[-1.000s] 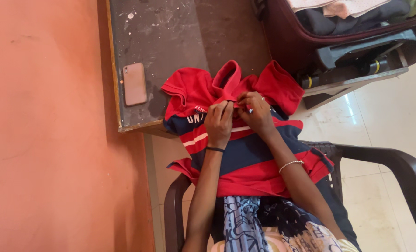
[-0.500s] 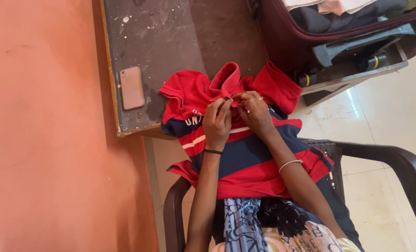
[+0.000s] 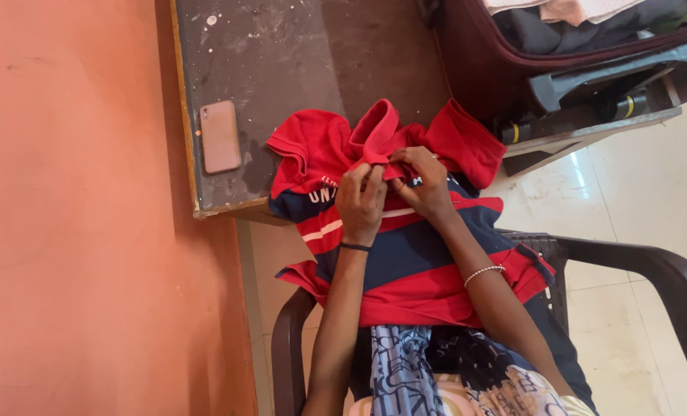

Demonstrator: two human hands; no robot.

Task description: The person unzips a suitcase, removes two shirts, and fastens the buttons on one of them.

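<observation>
A red and navy striped polo shirt [image 3: 405,254] lies from the dark table [image 3: 282,69] down over my lap. My left hand [image 3: 361,202] and my right hand [image 3: 420,181] meet at the shirt's placket just below the red collar [image 3: 374,127], fingers pinched on the fabric there. A black band sits on my left wrist and a beaded bracelet on my right. The shirt's two red sleeves spread to either side on the table.
A pink phone [image 3: 220,136] lies on the table near its left edge. An open dark suitcase [image 3: 574,54] with folded clothes stands at the upper right. I sit in a dark plastic chair [image 3: 651,270]. An orange wall [image 3: 74,231] fills the left; pale floor tiles lie on the right.
Both hands stay at the placket below the collar with small finger movements. The view has shifted slightly.
</observation>
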